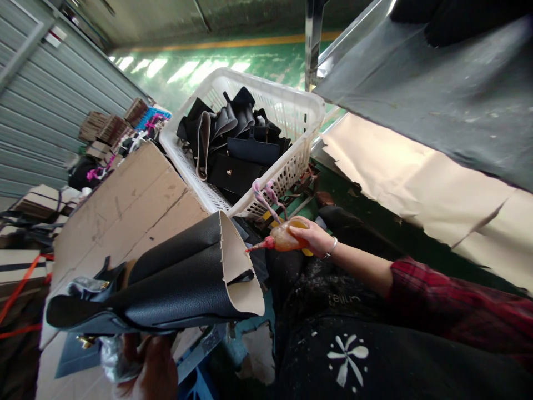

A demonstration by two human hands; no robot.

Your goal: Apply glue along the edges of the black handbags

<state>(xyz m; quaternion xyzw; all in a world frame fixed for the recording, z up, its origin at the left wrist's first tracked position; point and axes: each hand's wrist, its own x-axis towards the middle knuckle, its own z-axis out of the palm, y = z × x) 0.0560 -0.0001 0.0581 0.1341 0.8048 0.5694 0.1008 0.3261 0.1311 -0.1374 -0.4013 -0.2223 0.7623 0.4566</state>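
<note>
A black leather bag body [175,283] lies on its side with its open end turned toward me, showing a cream lining edge [247,297]. My left hand [154,366] is closed under its lower left side, beside a crumpled clear plastic wrap [116,358] and a gold clasp [86,340]. In my right hand [314,236] is a squeeze bottle [283,236] of amber liquid, fingers wrapped round it. The bottle's red nozzle points left, its tip at or very near the cream edge; I cannot tell whether it touches.
Behind the bag stands a white plastic basket [312,108] full of black leather pieces. A cardboard-covered surface [125,205] lies under the bag. To the right is a table with a grey sheet [416,83] and torn tan paper [395,172]. Bundled stacks [100,130] line the left wall.
</note>
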